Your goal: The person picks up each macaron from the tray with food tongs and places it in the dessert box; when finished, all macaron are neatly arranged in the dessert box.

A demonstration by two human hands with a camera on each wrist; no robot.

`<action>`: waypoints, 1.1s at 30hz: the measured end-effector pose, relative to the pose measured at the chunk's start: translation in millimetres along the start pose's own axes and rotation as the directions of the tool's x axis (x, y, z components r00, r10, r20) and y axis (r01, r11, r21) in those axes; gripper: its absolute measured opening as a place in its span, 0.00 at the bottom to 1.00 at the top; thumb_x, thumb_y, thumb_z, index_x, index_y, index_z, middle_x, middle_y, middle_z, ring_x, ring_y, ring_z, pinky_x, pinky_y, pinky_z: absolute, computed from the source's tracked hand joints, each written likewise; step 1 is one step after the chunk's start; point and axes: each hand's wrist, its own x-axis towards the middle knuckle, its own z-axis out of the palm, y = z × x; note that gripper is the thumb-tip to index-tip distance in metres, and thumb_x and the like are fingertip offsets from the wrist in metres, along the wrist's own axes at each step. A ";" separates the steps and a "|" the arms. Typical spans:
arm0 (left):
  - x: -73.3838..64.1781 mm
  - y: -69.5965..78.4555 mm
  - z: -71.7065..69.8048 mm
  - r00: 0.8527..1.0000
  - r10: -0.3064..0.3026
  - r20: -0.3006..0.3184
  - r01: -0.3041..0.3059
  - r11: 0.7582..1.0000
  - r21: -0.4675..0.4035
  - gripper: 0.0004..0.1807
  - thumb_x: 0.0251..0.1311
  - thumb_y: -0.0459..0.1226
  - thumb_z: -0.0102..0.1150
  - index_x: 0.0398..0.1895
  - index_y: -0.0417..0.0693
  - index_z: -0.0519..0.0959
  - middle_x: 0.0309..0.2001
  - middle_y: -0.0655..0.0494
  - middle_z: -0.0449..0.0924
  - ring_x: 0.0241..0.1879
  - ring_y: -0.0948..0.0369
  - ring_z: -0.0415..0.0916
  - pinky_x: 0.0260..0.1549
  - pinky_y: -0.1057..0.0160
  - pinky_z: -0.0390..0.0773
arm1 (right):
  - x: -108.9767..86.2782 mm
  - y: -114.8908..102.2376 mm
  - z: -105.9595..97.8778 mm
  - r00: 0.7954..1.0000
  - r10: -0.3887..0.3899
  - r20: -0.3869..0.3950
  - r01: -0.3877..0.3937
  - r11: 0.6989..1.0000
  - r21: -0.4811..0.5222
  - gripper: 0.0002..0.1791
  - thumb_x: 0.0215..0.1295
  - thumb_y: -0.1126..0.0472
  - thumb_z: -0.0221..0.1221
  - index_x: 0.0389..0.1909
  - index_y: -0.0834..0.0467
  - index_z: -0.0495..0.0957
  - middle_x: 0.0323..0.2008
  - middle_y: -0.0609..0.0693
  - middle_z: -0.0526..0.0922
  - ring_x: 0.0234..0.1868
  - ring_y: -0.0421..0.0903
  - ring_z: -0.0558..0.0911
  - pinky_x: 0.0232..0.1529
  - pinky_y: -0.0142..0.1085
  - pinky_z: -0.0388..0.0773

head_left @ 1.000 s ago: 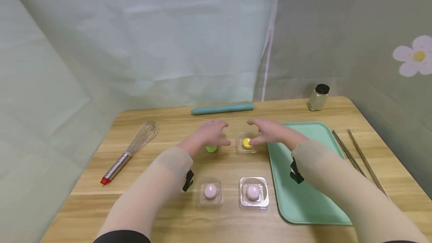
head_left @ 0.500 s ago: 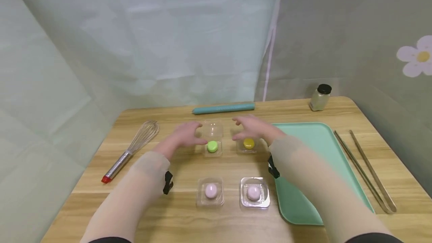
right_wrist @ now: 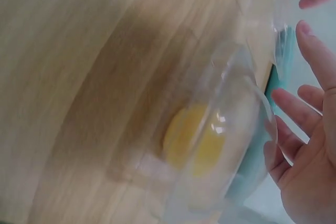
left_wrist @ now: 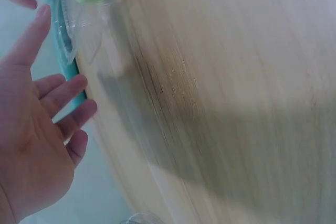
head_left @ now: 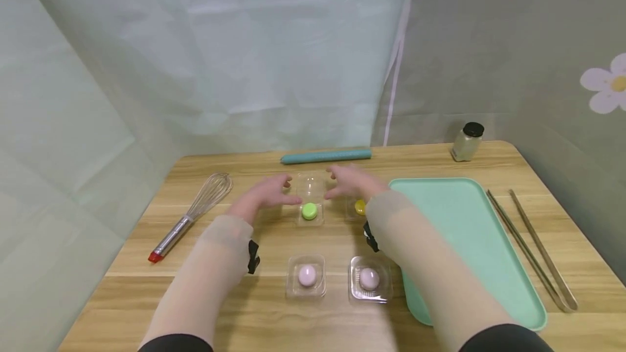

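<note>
My left hand point(head_left: 266, 193) and right hand point(head_left: 353, 182) hover on either side of a clear plastic box point(head_left: 318, 222) with a green macaron point(head_left: 309, 211) in it. Its clear lid point(head_left: 310, 182) stands raised at the back, between my hands. Both hands hold nothing, thumbs apart from loosely bent fingers, as the left wrist view of the left hand point(left_wrist: 31, 129) confirms. Below my right hand and wrist, a yellow macaron point(head_left: 360, 207) shows partly; the right wrist view has this macaron point(right_wrist: 191, 140) under clear plastic. Nearer me sit two pink macarons, one left point(head_left: 307, 275) and one right point(head_left: 369, 279), each in a clear box.
A mint-green tray point(head_left: 459, 216) lies under my right forearm, with metal tongs point(head_left: 538, 254) beyond it. On the left is a whisk point(head_left: 193, 213). A teal rolled stick point(head_left: 326, 156) and a black-lidded glass jar point(head_left: 467, 143) are along the back edge.
My right hand has moved left, from beside the yellow macaron towards the green one's box. My left hand has drawn back leftward from over the green macaron, uncovering it and the raised lid.
</note>
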 end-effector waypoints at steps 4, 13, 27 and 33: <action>3.2 5.7 4.1 0.999 -0.014 0.031 0.014 1.000 0.014 0.48 0.55 0.55 0.60 0.69 0.36 0.52 0.64 0.38 0.64 0.61 0.42 0.62 0.60 0.45 0.60 | 3.2 -0.8 4.3 0.999 0.035 0.020 -0.034 0.999 -0.036 0.45 0.57 0.43 0.63 0.70 0.57 0.55 0.63 0.54 0.69 0.63 0.54 0.66 0.63 0.50 0.59; 7.7 10.4 9.1 1.000 -0.018 0.013 0.018 1.000 0.005 0.47 0.56 0.55 0.59 0.70 0.37 0.52 0.64 0.38 0.64 0.62 0.43 0.62 0.60 0.46 0.60 | 9.4 -7.0 12.0 0.999 0.038 0.030 -0.035 0.995 -0.088 0.47 0.55 0.38 0.61 0.70 0.57 0.55 0.63 0.52 0.69 0.65 0.52 0.65 0.65 0.53 0.53; 12.3 16.2 1.1 0.994 0.009 -0.113 -0.004 0.999 0.041 0.43 0.57 0.50 0.61 0.70 0.42 0.55 0.65 0.44 0.64 0.63 0.45 0.60 0.60 0.46 0.60 | 9.6 -2.4 9.6 0.999 0.018 -0.050 -0.017 1.000 0.025 0.43 0.60 0.43 0.60 0.70 0.58 0.55 0.64 0.53 0.67 0.63 0.53 0.66 0.62 0.47 0.61; 11.9 18.5 1.1 0.988 0.016 -0.153 -0.011 0.999 0.037 0.40 0.57 0.49 0.62 0.68 0.42 0.58 0.63 0.46 0.66 0.63 0.45 0.60 0.60 0.45 0.60 | 9.0 -0.1 7.5 0.994 0.016 -0.108 -0.010 0.998 0.058 0.36 0.65 0.46 0.56 0.68 0.58 0.58 0.63 0.54 0.68 0.63 0.52 0.67 0.62 0.46 0.62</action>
